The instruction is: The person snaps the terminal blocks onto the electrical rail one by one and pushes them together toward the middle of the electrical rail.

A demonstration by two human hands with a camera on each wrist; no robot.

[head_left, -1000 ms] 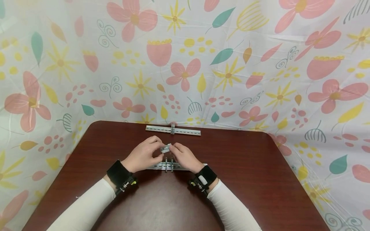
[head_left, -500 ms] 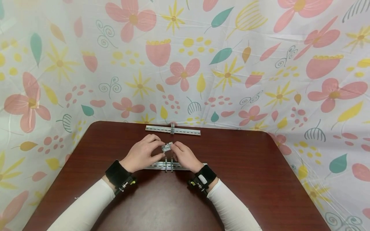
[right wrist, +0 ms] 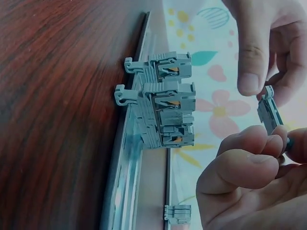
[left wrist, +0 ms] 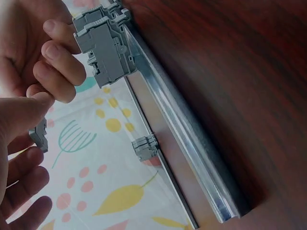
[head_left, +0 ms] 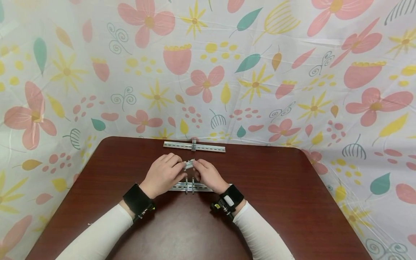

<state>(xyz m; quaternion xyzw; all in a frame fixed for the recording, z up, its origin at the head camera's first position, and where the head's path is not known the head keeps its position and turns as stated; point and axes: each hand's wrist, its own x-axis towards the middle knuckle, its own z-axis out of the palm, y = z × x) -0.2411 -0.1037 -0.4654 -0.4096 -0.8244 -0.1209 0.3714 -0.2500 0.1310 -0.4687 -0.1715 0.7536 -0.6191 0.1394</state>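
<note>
A small grey terminal block (head_left: 189,164) is up off the table between both hands. My right hand (head_left: 208,175) pinches one end of it between thumb and curled fingers. My left hand (head_left: 163,174) has thumb and fingertips at the other end; in the right wrist view the left thumb (right wrist: 252,72) lies along the block's end (right wrist: 269,112), with fingers behind. Close below the hands, a slotted metal DIN rail (head_left: 178,186) carries two upright grey terminal blocks (right wrist: 170,105), side by side with a narrow gap. Part of the held block is hidden by fingers.
A second DIN rail (head_left: 211,148) lies near the table's back edge, with grey terminal blocks (head_left: 194,144) clipped near its middle. The dark red-brown table (head_left: 269,187) reaches to a floral cloth (head_left: 260,90) at back and sides. Black camera straps (head_left: 138,198) circle both wrists.
The held terminal block has shifted slightly right and up. My left hand has turned more palm-down, its fingers drawn closer together; my right hand has barely moved.
</note>
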